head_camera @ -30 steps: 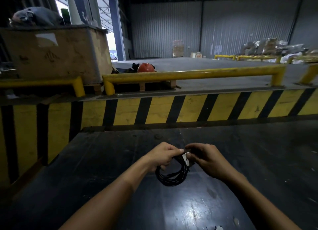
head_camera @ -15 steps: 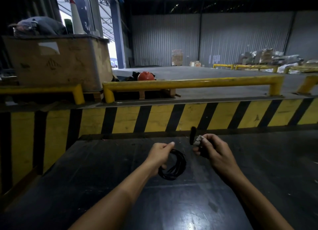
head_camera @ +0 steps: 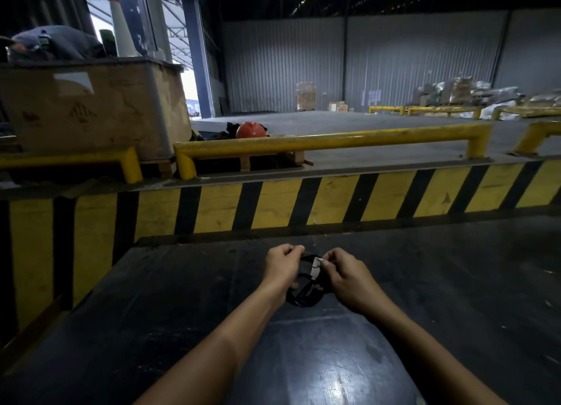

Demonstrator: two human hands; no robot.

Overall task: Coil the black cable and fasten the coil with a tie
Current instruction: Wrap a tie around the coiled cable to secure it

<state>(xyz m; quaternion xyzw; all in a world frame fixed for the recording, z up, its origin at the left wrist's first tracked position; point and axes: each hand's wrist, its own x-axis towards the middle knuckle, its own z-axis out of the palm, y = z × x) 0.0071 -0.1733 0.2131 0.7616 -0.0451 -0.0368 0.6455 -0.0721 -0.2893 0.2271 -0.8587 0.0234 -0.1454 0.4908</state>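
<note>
The black cable (head_camera: 305, 298) is wound into a small coil that hangs between my two hands just above the dark table (head_camera: 151, 313). My left hand (head_camera: 280, 265) pinches the coil's top left side. My right hand (head_camera: 346, 278) closes on the coil's right side, its fingertips gripping a small pale tie end (head_camera: 317, 262) at the top of the coil. The upper part of the coil is hidden behind my fingers.
A yellow and black striped barrier (head_camera: 303, 204) runs along the table's far edge. Behind it stand yellow guard rails (head_camera: 334, 142), a large cardboard-sided crate (head_camera: 91, 107) at the left and an orange hard hat (head_camera: 251, 130).
My right hand, which was held apart with the tie end raised, has come back to the coil. Both hands now meet at the coil's top.
</note>
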